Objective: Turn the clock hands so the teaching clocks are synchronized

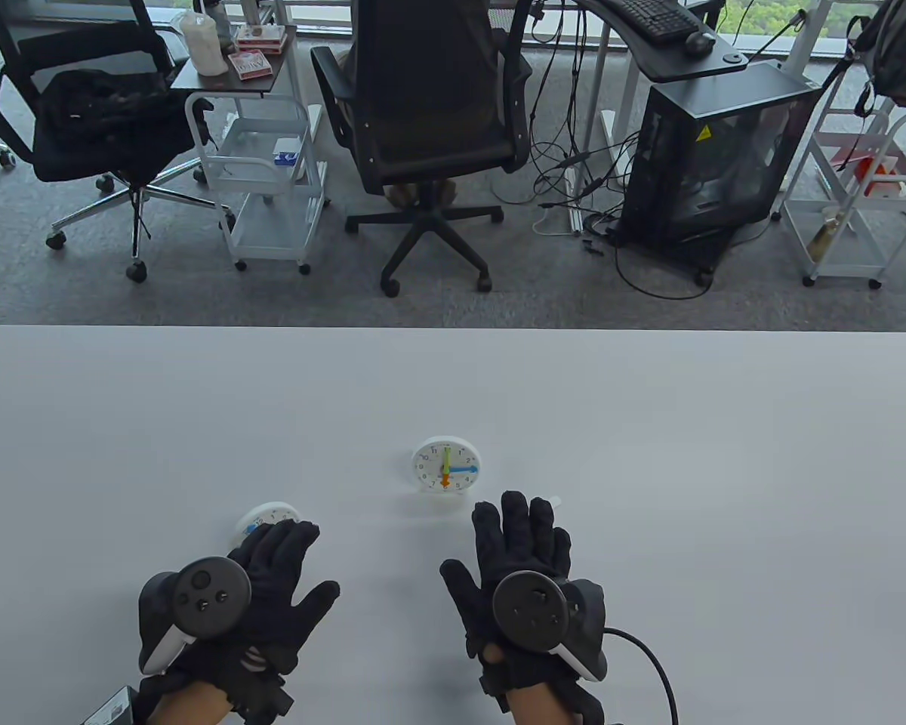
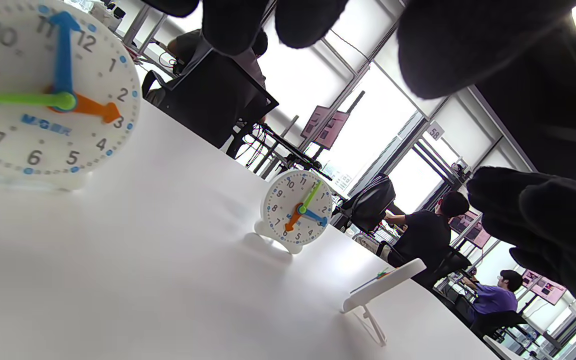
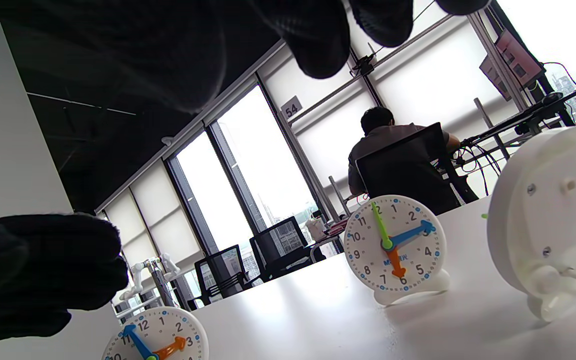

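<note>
A white teaching clock stands mid-table, its green hand at 12, blue at 3 and orange at 6; it also shows in the left wrist view and the right wrist view. A second clock stands front left, partly hidden under my left hand, with blue near 12 and orange at 3. My left hand is spread open above it, holding nothing. My right hand is spread open over a third clock, seen from behind. Only a sliver of that clock shows from above.
The white table runs wide to the left, right and back. Beyond its far edge stand office chairs, a white cart and a black computer case. A cable trails from my right wrist tracker.
</note>
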